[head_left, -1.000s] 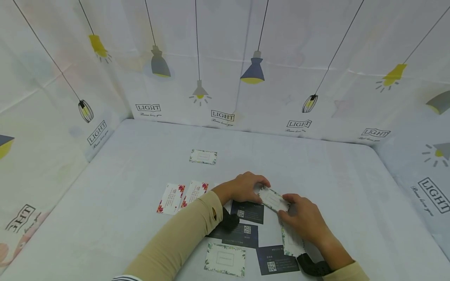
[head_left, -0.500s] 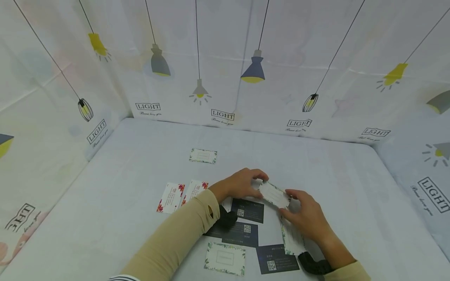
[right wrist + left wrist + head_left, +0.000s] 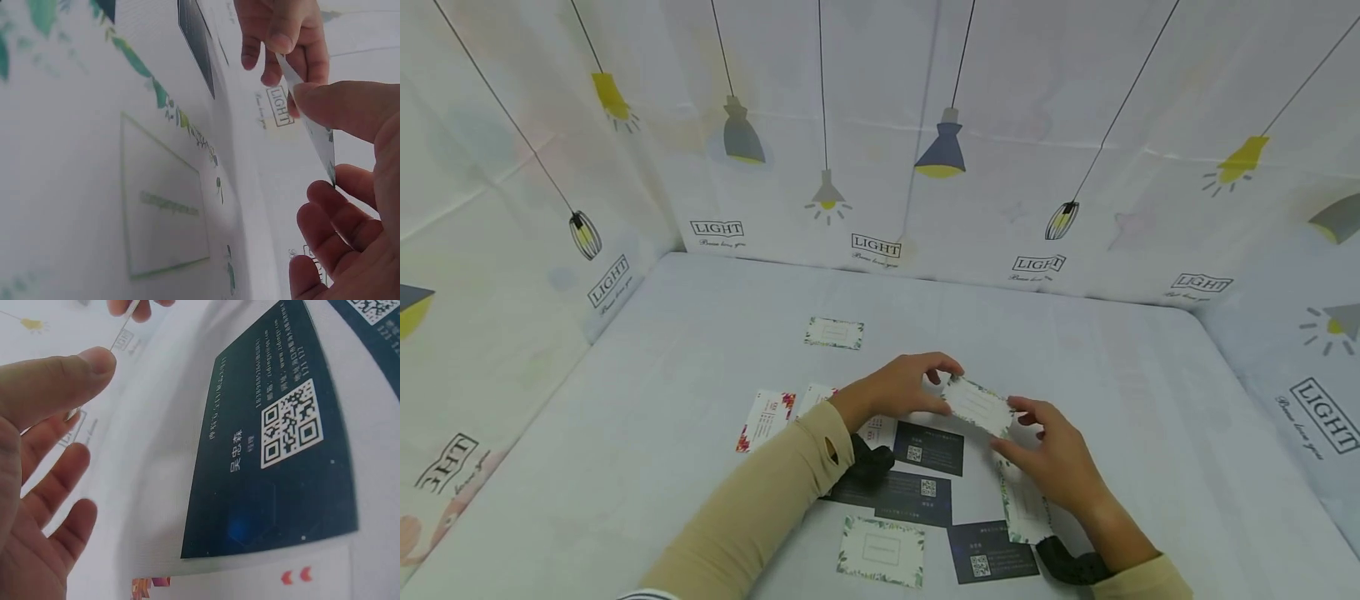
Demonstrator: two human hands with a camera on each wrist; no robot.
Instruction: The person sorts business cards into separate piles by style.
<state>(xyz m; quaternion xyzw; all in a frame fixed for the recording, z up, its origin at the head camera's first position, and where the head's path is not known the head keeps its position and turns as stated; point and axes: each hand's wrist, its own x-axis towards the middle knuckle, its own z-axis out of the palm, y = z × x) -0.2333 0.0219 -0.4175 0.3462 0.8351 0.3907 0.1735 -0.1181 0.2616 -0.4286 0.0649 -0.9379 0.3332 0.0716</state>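
Note:
Between my two hands a white business card (image 3: pixel 977 406) with a green leaf border is held above the table. My left hand (image 3: pixel 898 387) pinches its left end with thumb and fingers; the right hand (image 3: pixel 1051 454) pinches its right end. In the right wrist view the card (image 3: pixel 319 134) appears nearly edge-on. Below my right hand lies another leaf-bordered card (image 3: pixel 1026 508), partly hidden by that hand. A dark navy card (image 3: pixel 269 444) with a QR code lies under my left hand in the left wrist view.
More navy cards (image 3: pixel 913 498) (image 3: pixel 992 552) and a leaf-bordered card (image 3: pixel 880 552) lie nearer the front. White cards with red flowers (image 3: pixel 765 421) lie left, partly behind my left sleeve. One leaf-bordered card (image 3: pixel 834 332) lies farther back on the white table (image 3: pixel 1120 375).
Both hands have lifted the held card slightly up and away. My left hand has shifted a little left, uncovering more of a red-flowered card beside the navy one.

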